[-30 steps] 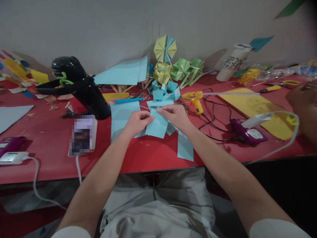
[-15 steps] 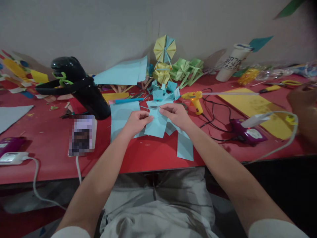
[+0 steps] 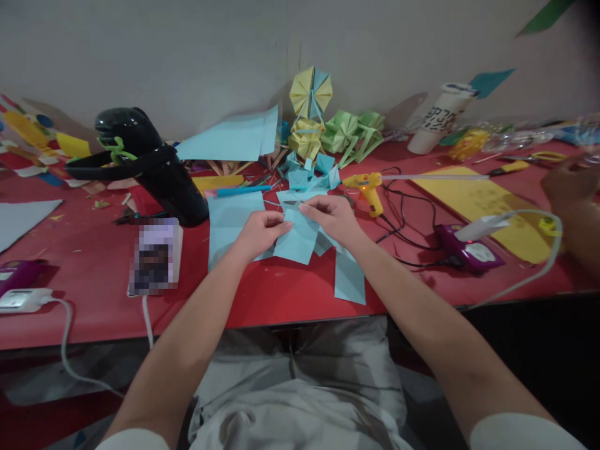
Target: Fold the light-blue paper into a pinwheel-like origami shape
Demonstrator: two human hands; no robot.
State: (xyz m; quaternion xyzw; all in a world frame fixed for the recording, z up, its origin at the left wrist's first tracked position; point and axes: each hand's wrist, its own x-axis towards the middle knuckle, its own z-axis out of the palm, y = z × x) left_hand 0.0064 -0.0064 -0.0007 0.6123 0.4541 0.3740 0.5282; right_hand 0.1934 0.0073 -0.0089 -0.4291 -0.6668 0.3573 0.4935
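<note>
A light blue paper piece (image 3: pixel 296 240) is between my two hands, above the red table. My left hand (image 3: pixel 265 232) pinches its left edge between thumb and fingers. At its upper right edge, my right hand (image 3: pixel 330 215) closes thumb and fingertips on the paper. More blue paper lies beneath and around it: a larger sheet (image 3: pixel 229 219) to the left and a strip (image 3: pixel 350 278) by my right forearm. Small folded blue pieces (image 3: pixel 304 174) sit just beyond my hands.
A yellow glue gun (image 3: pixel 368 184) with a black cord lies right of my hands. The black bottle (image 3: pixel 164 169) leans at the left, near a phone (image 3: pixel 157 256). Yellow and green paper models (image 3: pixel 312 103) stand behind. Another person's hand (image 3: pixel 572 181) is at far right.
My hands and the paper between them have barely moved. At the far right, the other person's hand has shifted slightly and a clear object shows by it.
</note>
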